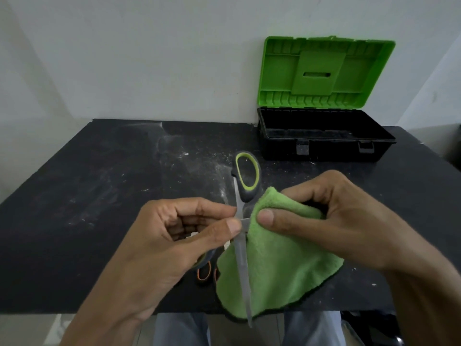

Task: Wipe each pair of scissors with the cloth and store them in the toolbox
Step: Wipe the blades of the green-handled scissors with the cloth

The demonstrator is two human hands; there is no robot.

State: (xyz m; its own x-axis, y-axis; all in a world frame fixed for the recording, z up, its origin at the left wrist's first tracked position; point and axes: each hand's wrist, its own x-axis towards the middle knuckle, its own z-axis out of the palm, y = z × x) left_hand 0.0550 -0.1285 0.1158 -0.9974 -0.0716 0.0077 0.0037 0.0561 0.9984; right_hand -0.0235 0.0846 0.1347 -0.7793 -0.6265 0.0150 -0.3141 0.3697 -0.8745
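My left hand pinches a pair of scissors near the pivot; its grey and lime handle points away from me and a long steel blade points down toward me. My right hand grips a green cloth, thumb pressing it against the scissors beside the pivot. The cloth hangs down behind the blade. A second pair of scissors with black and orange handles lies on the table under my left hand, mostly hidden. The toolbox stands open at the back right, its black base looking empty.
The toolbox's green lid leans upright against the white wall. The black table is dusty with white specks, and its front edge runs just below my hands. My legs show beneath the table edge.
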